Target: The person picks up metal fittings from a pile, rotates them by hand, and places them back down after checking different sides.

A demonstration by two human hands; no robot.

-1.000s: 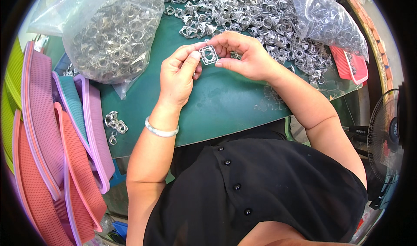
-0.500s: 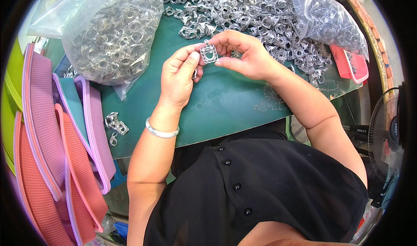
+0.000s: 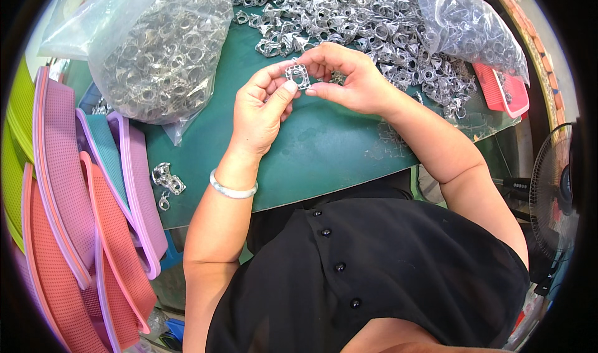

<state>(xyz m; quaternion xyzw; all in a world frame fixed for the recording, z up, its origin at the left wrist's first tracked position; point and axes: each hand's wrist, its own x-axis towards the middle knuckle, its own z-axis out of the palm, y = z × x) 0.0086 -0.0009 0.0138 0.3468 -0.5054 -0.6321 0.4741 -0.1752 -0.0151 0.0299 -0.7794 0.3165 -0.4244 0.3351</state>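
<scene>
Your L hand grasps the openwork metal frame at its L/near side, thumb on the near edge, fingers curled behind. Your R hand grasps the same pc. from the R, index tip at the far edge, thumb tip at the near R corner; whether other R fingers bear on it, cannot tell. Frame posn.: between both hands, approx. mid-table, raised above the green tabletop, on the near side of the loose pile of metal pcs.. Your L wrist carries a pale bracelet. Far L: clear bag filled w/ similar pcs. Far R: second clear bag, also filled, just beyond a red plastic tray. Near L: small metal cluster on the tabletop, next to perforated baskets in purple, coral, teal & green. R side, off the table: black fan.
</scene>
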